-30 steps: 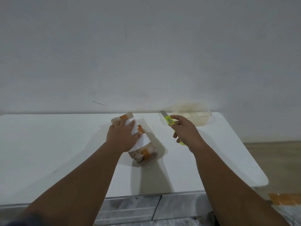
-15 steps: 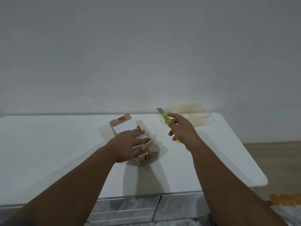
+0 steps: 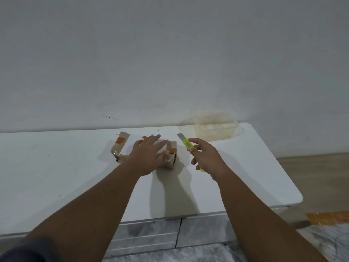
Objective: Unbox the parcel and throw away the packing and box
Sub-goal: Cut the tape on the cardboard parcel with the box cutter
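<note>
From the head camera I see the parcel (image 3: pixel 124 148) lying flat on the white table (image 3: pixel 56 167), toward the far edge near the wall. It is a small package wrapped in clear plastic with a white label and orange tape patches. My left hand (image 3: pixel 149 156) is pressed flat on top of the parcel's right half, fingers (image 3: pixel 156 138) stretched out and slightly spread, palm down, not curled around anything. Just to the right of the parcel, my right hand (image 3: pixel 205 157) is closed around a yellow-green utility knife (image 3: pixel 187 144), fingers wrapped on the handle, with the metal blade extended and pointing up and away toward the wall. The blade tip sits apart from the parcel, not touching it. Beyond the knife, further right of the parcel and against the wall, stands a clear plastic container (image 3: pixel 211 129) on the table. Below the parcel, the table's front edge shows grey drawer fronts (image 3: pixel 151 237).
</note>
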